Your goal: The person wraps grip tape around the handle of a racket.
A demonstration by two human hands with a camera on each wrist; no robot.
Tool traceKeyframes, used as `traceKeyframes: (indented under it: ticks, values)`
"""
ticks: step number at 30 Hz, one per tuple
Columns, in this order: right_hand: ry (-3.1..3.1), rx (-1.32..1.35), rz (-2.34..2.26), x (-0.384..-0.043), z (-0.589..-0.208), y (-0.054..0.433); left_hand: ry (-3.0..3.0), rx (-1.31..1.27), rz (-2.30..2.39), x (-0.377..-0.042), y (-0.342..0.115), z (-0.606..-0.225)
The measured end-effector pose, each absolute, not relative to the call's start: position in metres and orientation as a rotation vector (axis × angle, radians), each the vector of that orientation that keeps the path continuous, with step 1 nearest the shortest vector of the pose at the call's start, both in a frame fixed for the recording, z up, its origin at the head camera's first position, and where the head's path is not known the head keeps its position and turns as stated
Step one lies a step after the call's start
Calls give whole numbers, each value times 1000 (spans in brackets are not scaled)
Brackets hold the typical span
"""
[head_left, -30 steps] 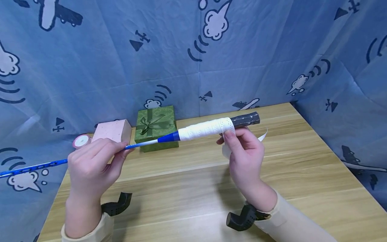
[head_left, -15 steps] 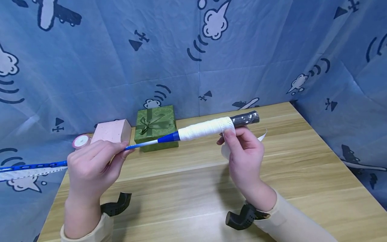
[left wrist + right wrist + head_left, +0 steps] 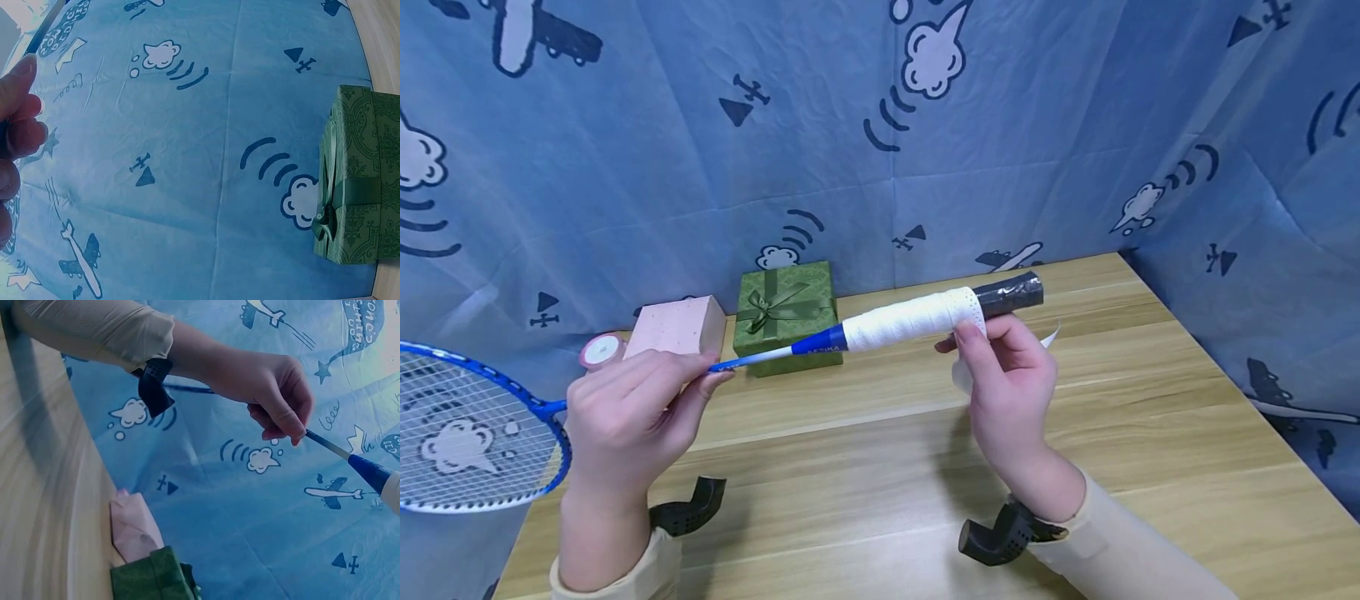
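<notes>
One badminton racket [image 3: 820, 340] is held aloft over the wood-grain surface [image 3: 865, 475], strung head to the person's left, handle to the right. From where I stand, the left hand [image 3: 632, 417] pinches the thin shaft [image 3: 754, 358] between thumb and fingers. The right hand [image 3: 1011, 383] pinches white perforated grip tape [image 3: 906, 319] at the edge of the wrapped section; loose tape shows about its fingers. The handle's black end [image 3: 1011, 293] is exposed. Behind sit a bow-tied green gift box [image 3: 801, 292], a pink box [image 3: 672, 325] and a pink-and-white roll [image 3: 601, 352].
</notes>
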State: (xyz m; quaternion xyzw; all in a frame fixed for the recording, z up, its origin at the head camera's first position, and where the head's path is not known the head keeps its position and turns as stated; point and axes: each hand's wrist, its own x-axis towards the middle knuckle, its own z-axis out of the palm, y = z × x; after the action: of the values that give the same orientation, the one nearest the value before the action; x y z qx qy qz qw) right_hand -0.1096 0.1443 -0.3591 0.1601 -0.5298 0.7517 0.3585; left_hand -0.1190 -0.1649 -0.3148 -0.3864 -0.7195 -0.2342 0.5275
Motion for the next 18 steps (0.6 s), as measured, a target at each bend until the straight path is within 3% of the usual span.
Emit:
traceKeyframes:
  ticks: [18]
  values:
    - [-1306,412,1969,-112,-360,143,-1715,-913,-544,-119,-162,-316]
